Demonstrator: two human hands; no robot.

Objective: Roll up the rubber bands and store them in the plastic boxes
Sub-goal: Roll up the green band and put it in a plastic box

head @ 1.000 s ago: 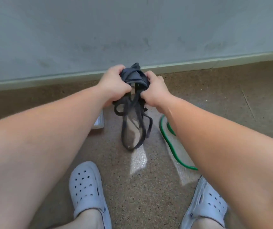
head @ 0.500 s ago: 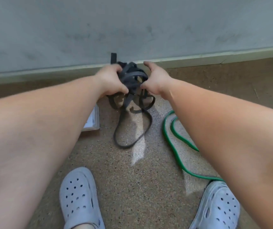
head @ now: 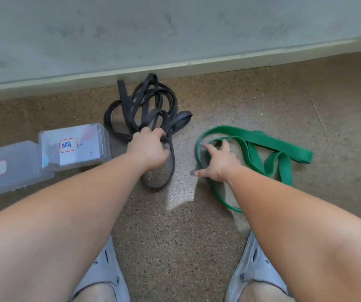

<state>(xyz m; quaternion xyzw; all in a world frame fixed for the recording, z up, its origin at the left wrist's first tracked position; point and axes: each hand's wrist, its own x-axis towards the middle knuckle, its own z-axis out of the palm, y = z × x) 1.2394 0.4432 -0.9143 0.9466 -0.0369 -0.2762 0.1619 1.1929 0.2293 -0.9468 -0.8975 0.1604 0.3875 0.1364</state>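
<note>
Gripping black band (head: 153, 115), left hand (head: 147, 151), boxes' (head: 83, 147) contents unclear

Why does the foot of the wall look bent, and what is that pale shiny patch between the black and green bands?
Head view: the baseboard bows because the wide-angle lens bends straight lines near the edges; same view, the pale patch is probably light glaring off the floor between the black band and green band; a soft shadow lies under the right hand.

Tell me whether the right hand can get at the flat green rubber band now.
Probably yes: the right hand is spread open directly over the flat green rubber band, with nothing visibly between them.
</note>
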